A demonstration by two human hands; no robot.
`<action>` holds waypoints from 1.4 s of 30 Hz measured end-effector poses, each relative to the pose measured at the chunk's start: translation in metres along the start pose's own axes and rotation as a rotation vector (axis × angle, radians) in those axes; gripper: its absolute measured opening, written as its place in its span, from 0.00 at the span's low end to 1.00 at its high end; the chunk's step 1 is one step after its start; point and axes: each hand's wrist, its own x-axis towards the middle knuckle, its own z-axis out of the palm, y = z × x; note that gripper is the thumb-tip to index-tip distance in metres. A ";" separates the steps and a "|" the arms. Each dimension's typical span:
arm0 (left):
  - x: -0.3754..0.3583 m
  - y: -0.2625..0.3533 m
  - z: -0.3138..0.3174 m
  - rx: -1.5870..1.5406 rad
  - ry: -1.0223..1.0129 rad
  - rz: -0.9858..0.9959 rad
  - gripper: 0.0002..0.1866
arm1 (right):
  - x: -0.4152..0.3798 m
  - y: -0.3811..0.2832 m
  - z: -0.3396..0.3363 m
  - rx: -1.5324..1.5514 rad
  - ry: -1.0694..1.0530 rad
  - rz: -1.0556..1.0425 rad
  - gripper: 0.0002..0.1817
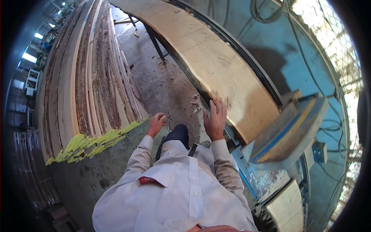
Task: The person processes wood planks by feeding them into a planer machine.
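Note:
A long live-edge wooden slab (208, 50) lies on the machine bed to my right, running away from me. My right hand (215, 120) is at the near edge of this slab, its fingers stretched out and slightly apart, fingertips right at the wavy edge. Held low in front of my body, my left hand (157, 124) has its fingers curled together. A small dark tip shows beside those fingers, too small to name. To the left of that hand is a stack of rough boards (92, 77) with bark edges and yellow-green painted ends.
A blue and yellow machine guard (290, 131) stands at the slab's near end. Below it, a pale board (288, 207) rests at lower right. Dark metal legs (156, 42) hold up the bed. Cables (301, 50) hang along the blue wall (262, 34). Wood debris litters the concrete floor (158, 81).

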 end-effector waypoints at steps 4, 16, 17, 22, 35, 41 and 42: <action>0.074 0.081 0.009 0.238 0.135 0.388 0.24 | 0.023 0.008 0.009 -0.063 0.000 -0.011 0.26; 0.301 0.283 0.043 0.495 0.340 0.957 0.32 | 0.103 0.024 0.068 -0.240 -0.146 0.238 0.34; 0.322 0.282 0.044 0.652 0.268 0.959 0.34 | 0.109 0.026 0.078 -0.271 -0.155 0.267 0.36; 0.334 0.280 0.045 0.684 0.217 0.972 0.38 | 0.121 0.017 0.087 -0.462 -0.208 0.277 0.40; 0.331 0.296 0.035 0.485 0.178 0.997 0.20 | 0.131 0.017 0.092 -0.465 -0.178 0.265 0.39; 0.333 0.296 0.032 0.454 0.150 1.028 0.20 | 0.143 0.005 0.088 -0.483 -0.255 0.362 0.40; 0.332 0.296 0.032 0.452 0.126 1.028 0.20 | 0.143 0.003 0.086 -0.491 -0.259 0.383 0.40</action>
